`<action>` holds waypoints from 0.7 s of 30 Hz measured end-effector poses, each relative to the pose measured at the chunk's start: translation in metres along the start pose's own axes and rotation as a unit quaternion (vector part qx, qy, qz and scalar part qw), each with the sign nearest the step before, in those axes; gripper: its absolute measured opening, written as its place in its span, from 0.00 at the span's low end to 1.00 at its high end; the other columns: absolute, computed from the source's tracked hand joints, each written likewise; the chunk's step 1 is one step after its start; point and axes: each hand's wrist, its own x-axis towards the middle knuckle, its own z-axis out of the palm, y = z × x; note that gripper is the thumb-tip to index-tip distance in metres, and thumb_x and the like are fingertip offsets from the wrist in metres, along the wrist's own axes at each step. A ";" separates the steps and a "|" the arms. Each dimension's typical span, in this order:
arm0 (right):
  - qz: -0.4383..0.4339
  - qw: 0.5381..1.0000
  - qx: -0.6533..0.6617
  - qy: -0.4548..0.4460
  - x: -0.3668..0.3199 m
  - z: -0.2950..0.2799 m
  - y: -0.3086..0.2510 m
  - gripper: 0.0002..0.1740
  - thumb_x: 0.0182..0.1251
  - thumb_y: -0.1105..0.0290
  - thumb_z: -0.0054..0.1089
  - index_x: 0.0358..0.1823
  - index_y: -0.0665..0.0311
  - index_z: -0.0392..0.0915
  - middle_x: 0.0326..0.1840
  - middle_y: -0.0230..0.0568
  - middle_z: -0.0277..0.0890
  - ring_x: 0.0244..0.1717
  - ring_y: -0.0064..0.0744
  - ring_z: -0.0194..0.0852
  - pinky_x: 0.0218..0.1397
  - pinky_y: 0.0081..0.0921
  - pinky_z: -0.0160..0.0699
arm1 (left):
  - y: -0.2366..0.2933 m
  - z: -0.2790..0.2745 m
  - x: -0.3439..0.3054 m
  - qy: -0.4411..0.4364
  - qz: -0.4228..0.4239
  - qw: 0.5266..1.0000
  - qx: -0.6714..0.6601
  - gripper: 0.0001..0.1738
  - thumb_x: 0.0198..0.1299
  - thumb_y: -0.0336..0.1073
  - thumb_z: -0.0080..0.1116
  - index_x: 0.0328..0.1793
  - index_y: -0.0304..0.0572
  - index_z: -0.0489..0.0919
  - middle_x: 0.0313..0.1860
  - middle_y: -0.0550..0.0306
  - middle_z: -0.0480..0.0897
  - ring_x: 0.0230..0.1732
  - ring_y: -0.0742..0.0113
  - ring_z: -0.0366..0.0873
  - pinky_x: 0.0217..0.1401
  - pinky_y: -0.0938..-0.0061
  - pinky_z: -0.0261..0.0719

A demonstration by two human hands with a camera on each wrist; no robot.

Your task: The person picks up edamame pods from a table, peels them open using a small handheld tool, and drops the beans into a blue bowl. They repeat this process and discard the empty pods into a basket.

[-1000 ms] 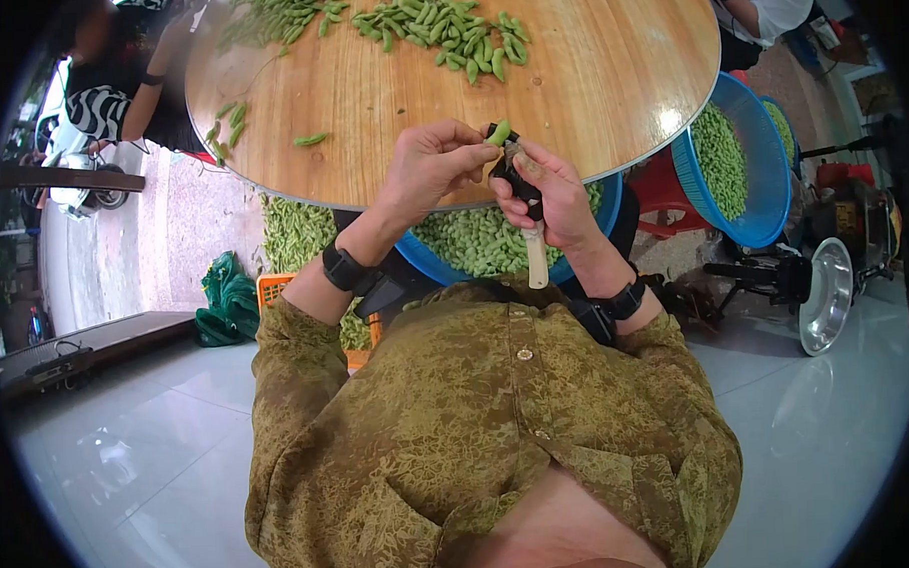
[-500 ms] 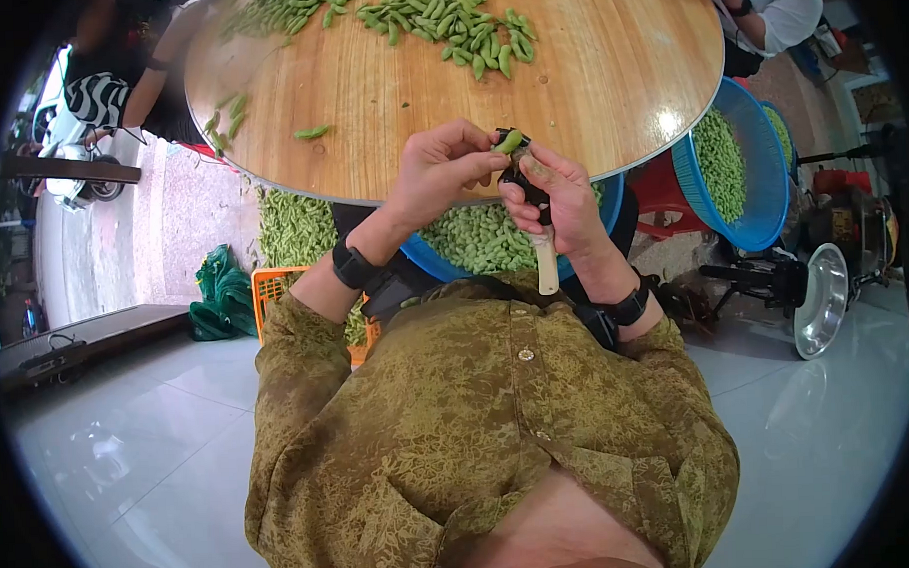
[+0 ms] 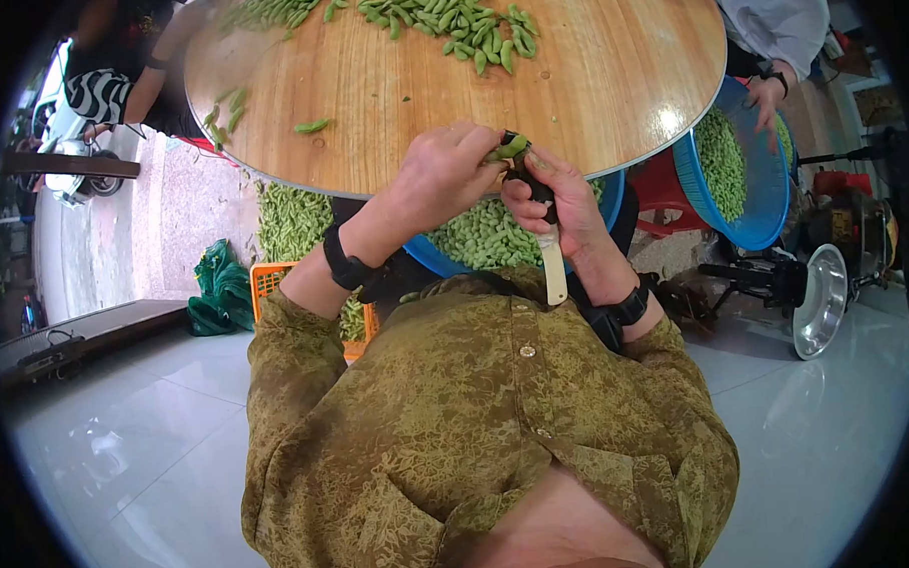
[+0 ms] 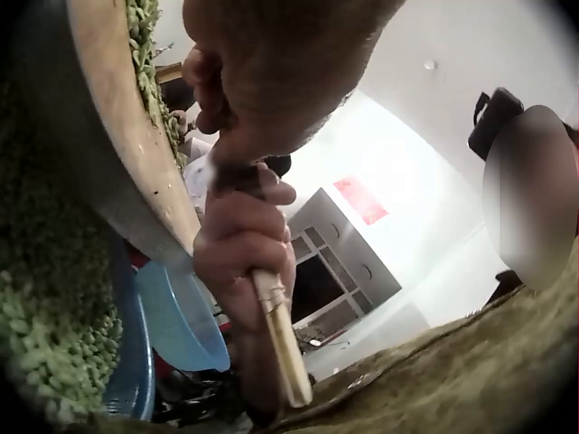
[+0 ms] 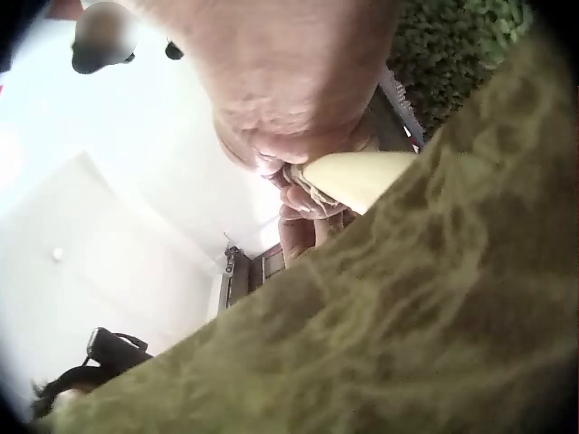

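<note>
In the head view my left hand (image 3: 441, 179) pinches a green soybean pod (image 3: 511, 148) at the table's near edge. My right hand (image 3: 564, 200) grips a hand tool whose flat cream handle (image 3: 553, 271) points down toward my shirt. The tool's dark upper part (image 3: 538, 189) sits among the right fingers, and the pod lies across its top end. Its working end is mostly hidden by the pod and fingers. Both hands meet closely in the left wrist view, the cream handle (image 4: 288, 348) sticking out below the right fist.
Loose pods (image 3: 455, 24) are heaped on the round wooden table (image 3: 388, 96). Below its near edge, a blue basin (image 3: 423, 255) holds many pods. Another blue basin (image 3: 758, 235) stands at right, a person's hand (image 3: 766, 98) over it. An orange crate (image 3: 264, 281) is at left.
My left hand has rolled over, its back now more upward, at the pod on the tool. At right, another person's hand has come down over the blue basin.
</note>
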 end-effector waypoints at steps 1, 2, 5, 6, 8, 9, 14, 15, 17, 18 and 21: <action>0.004 1.000 0.008 -0.005 0.000 0.000 0.000 0.12 0.73 0.64 0.49 0.52 0.62 0.71 0.28 0.36 0.70 0.18 0.17 0.58 0.14 0.11 0.58 | 0.002 0.000 0.002 0.017 0.058 0.996 0.070 0.08 0.54 0.30 0.63 0.38 0.34 0.79 0.24 0.47 0.78 0.24 0.57 0.79 0.27 0.70 0.76; 0.009 1.000 0.017 -0.011 0.000 0.000 -0.001 0.12 0.73 0.65 0.49 0.52 0.62 0.71 0.28 0.36 0.70 0.18 0.17 0.58 0.14 0.11 0.58 | 0.000 0.002 0.000 0.018 0.058 0.996 0.071 0.08 0.54 0.30 0.63 0.38 0.34 0.79 0.24 0.47 0.78 0.24 0.57 0.79 0.27 0.70 0.76; 0.007 1.000 0.014 -0.005 0.000 -0.002 0.000 0.13 0.73 0.65 0.49 0.53 0.63 0.71 0.28 0.36 0.70 0.18 0.17 0.58 0.14 0.11 0.58 | -0.004 0.007 -0.005 0.021 0.007 1.000 -0.001 0.08 0.57 0.31 0.62 0.39 0.33 0.80 0.23 0.52 0.80 0.22 0.65 0.78 0.26 0.73 0.75; 0.007 1.000 0.013 -0.005 -0.001 -0.002 -0.001 0.13 0.73 0.65 0.49 0.53 0.63 0.71 0.28 0.36 0.70 0.18 0.17 0.58 0.14 0.11 0.58 | -0.002 0.007 -0.006 0.000 -0.129 0.980 -0.152 0.09 0.59 0.32 0.61 0.41 0.33 0.80 0.24 0.56 0.80 0.22 0.69 0.77 0.24 0.75 0.73; -0.001 1.000 -0.008 0.008 -0.004 0.001 -0.005 0.13 0.73 0.65 0.50 0.53 0.64 0.72 0.28 0.36 0.70 0.18 0.16 0.59 0.14 0.11 0.57 | 0.000 0.006 -0.006 -0.021 -0.259 0.919 -0.298 0.09 0.61 0.33 0.59 0.42 0.33 0.81 0.24 0.59 0.81 0.22 0.74 0.75 0.23 0.76 0.72; -0.001 1.000 -0.008 0.008 -0.005 0.002 -0.005 0.13 0.73 0.65 0.50 0.53 0.64 0.72 0.28 0.36 0.70 0.18 0.16 0.59 0.14 0.11 0.57 | 0.001 0.003 -0.005 -0.043 -0.307 0.889 -0.338 0.10 0.62 0.33 0.58 0.43 0.32 0.81 0.25 0.61 0.81 0.23 0.77 0.75 0.24 0.79 0.71; -0.113 0.953 -0.275 0.066 -0.006 -0.011 0.002 0.12 0.72 0.69 0.51 0.53 0.64 0.73 0.29 0.34 0.72 0.19 0.16 0.61 0.16 0.10 0.56 | 0.001 0.015 -0.010 -0.076 -0.371 0.843 -0.382 0.10 0.63 0.32 0.57 0.42 0.30 0.81 0.25 0.58 0.82 0.25 0.77 0.76 0.26 0.79 0.73; -0.113 0.953 -0.275 0.067 -0.006 -0.006 0.002 0.12 0.72 0.69 0.51 0.53 0.64 0.73 0.29 0.34 0.72 0.19 0.16 0.61 0.16 0.10 0.56 | 0.002 0.021 -0.013 -0.043 -0.309 0.895 -0.318 0.10 0.63 0.32 0.56 0.42 0.30 0.80 0.24 0.54 0.81 0.24 0.74 0.77 0.26 0.77 0.74; -0.227 0.821 -0.503 0.145 -0.008 0.010 0.002 0.10 0.69 0.74 0.54 0.50 0.66 0.74 0.29 0.29 0.73 0.22 0.17 0.66 0.21 0.13 0.62 | 0.007 0.026 -0.018 -0.011 -0.245 0.936 -0.251 0.09 0.62 0.31 0.56 0.42 0.30 0.80 0.23 0.51 0.80 0.23 0.71 0.77 0.27 0.75 0.75; -0.228 0.821 -0.503 0.145 -0.007 0.008 0.003 0.10 0.69 0.74 0.54 0.50 0.66 0.74 0.29 0.29 0.73 0.22 0.17 0.66 0.21 0.13 0.62 | 0.012 0.025 -0.018 -0.019 -0.232 0.946 -0.225 0.09 0.61 0.31 0.56 0.42 0.30 0.80 0.22 0.47 0.79 0.22 0.68 0.76 0.27 0.73 0.74; -0.280 0.758 -0.563 0.172 -0.003 0.001 0.005 0.11 0.62 0.77 0.59 0.45 0.69 0.73 0.29 0.33 0.71 0.28 0.22 0.70 0.32 0.21 0.70 | 0.015 0.023 -0.020 -0.035 -0.235 0.951 -0.197 0.09 0.59 0.30 0.56 0.41 0.31 0.80 0.22 0.44 0.77 0.21 0.63 0.76 0.27 0.71 0.74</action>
